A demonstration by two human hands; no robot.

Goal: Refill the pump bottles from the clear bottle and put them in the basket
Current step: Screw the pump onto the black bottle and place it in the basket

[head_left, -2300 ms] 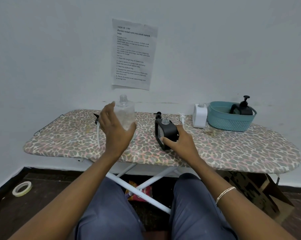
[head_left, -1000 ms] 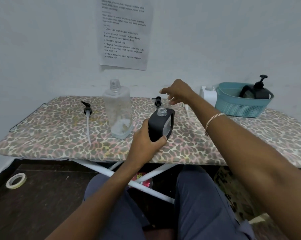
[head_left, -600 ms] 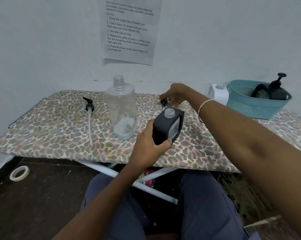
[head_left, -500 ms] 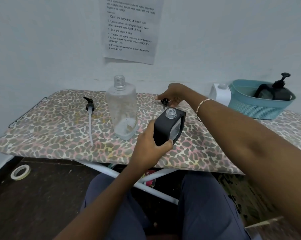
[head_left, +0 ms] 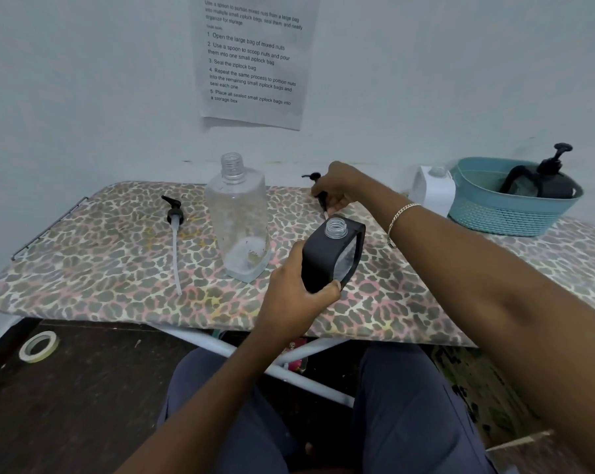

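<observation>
The task looks roughly one third done. One black pump bottle (head_left: 545, 183) lies in the teal basket (head_left: 508, 217) at the far right of the worktop (head_left: 84, 268), with its pump fitted. A second black bottle (head_left: 333, 258) is at the capping step. The left hand (head_left: 296, 295) grips it low on its body and holds it tilted above the near edge of the worktop, with its threaded neck open. The right hand (head_left: 337, 189) is farther back. Its fingers are curled round a black pump head (head_left: 314, 177), whose tube points down. Whether the tube tip touches the worktop cannot be told.

How full the held bottle is cannot be read through its side window. The likely next steps are screwing this pump on and placing the bottle in the basket.

The white bottle (head_left: 434, 189) stands just beside the basket on its left, outside it, with an open neck. Its fill level is hidden. It probably takes the loose pump head (head_left: 173, 217), which lies on the left of the worktop with its long tube pointing toward the near edge.

The clear bottle (head_left: 236, 220) stands upright and uncapped between that pump and the held bottle. Only a little liquid is left at its base.

By count:
- Three pump bottles: two black and one white.
- Three pump heads: one fitted, one held and one lying loose.
- One clear bottle.
- One basket.

A roll of tape (head_left: 37, 345) lies on the floor to the near left, and a printed sheet (head_left: 253, 59) hangs on the wall.
</observation>
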